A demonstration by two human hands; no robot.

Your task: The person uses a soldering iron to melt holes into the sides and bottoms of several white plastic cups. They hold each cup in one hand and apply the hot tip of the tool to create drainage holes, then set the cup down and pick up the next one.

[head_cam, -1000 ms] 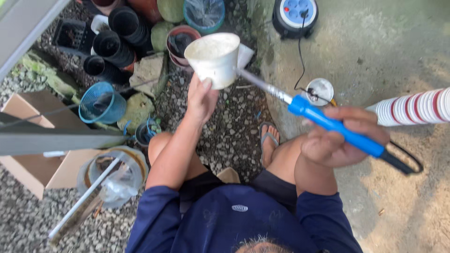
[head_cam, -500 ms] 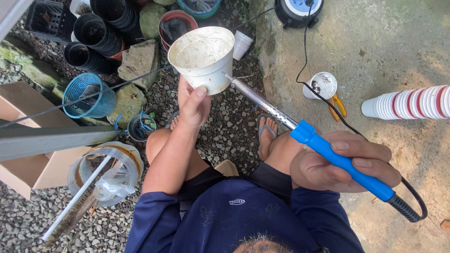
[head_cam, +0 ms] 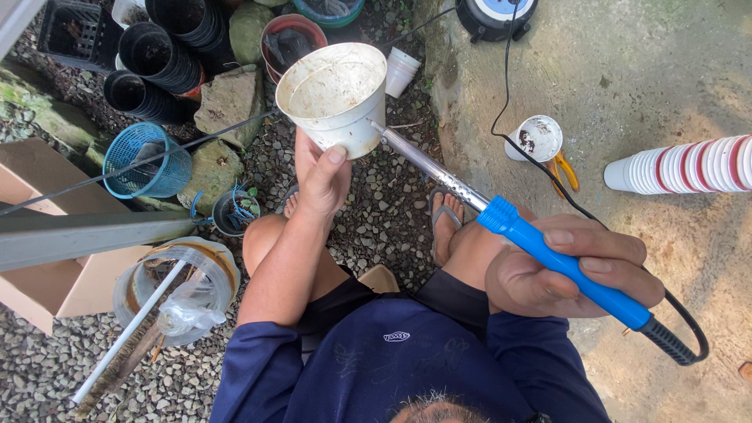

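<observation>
Here the right hand [head_cam: 568, 270] grips the soldering iron [head_cam: 548, 254] against the cup [head_cam: 337, 94].

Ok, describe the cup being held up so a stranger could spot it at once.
Start at the gravel strip left of the concrete slab. Above it the left hand holds up a white plastic cup, with the metal tip of the blue-handled soldering iron in the right hand against its side. Unlike the small cups on the ground, it is held aloft, wider, with a smudged inside.
</observation>
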